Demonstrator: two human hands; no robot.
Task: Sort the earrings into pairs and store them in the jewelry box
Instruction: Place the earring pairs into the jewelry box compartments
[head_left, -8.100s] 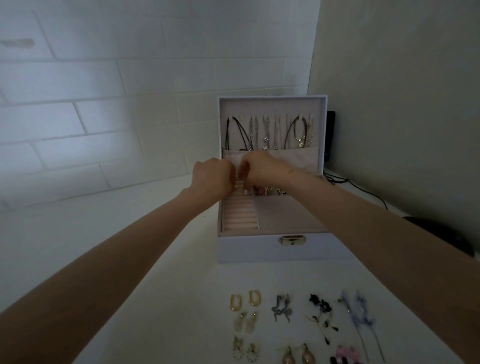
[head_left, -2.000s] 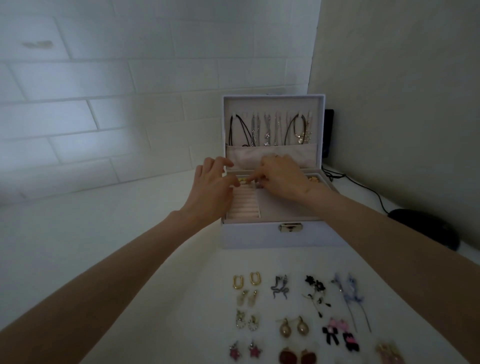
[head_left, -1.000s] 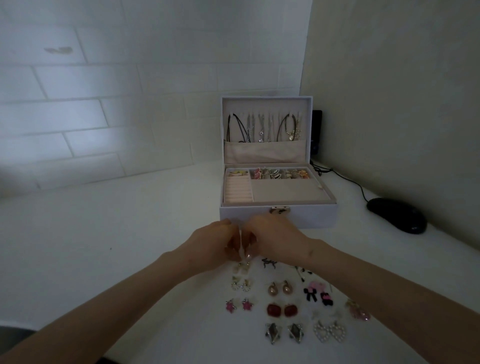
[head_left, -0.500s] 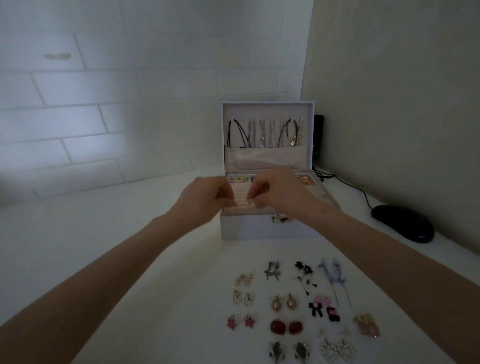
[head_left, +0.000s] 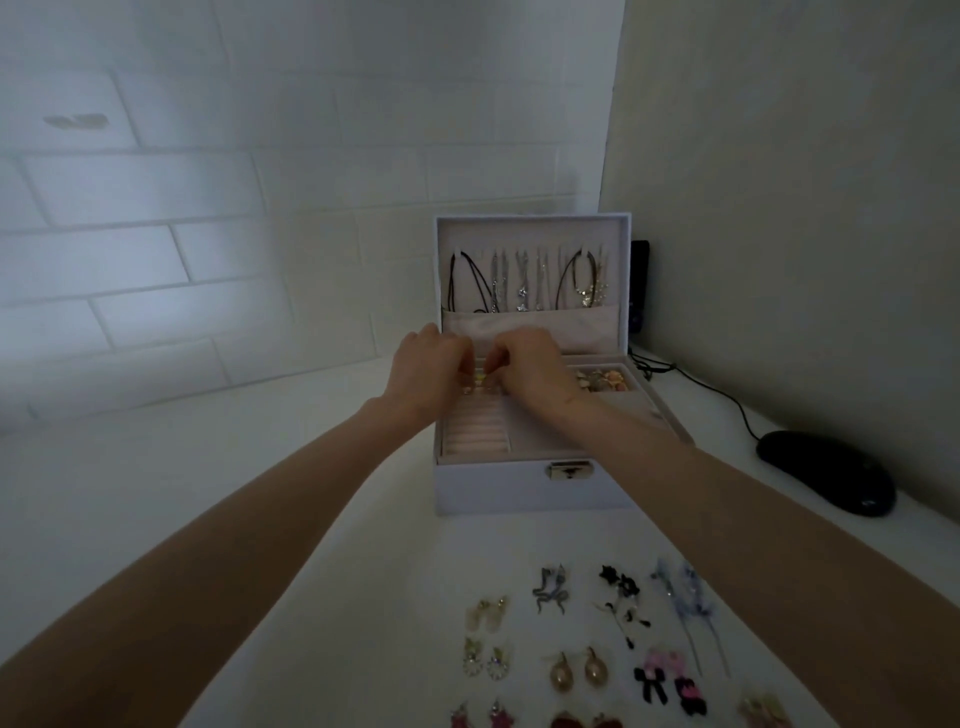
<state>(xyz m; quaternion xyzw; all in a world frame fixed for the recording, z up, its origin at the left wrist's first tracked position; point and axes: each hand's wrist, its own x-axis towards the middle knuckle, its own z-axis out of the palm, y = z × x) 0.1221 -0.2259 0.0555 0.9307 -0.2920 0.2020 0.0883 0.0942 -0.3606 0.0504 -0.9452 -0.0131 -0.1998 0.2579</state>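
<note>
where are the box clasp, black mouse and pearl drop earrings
box clasp (head_left: 570, 470), head view, centre of latch
black mouse (head_left: 826, 473), head view, top of shell
pearl drop earrings (head_left: 562, 672), head view, left drop

My left arm (head_left: 260, 519) and right arm (head_left: 701, 493) stretch bare from the near corners toward the far middle, drawing together. My left hand (head_left: 426, 369) and right hand (head_left: 530, 364) meet there, backs up, fingers curled down, tips almost touching. Whether my fingertips pinch anything is hidden from me.
</note>
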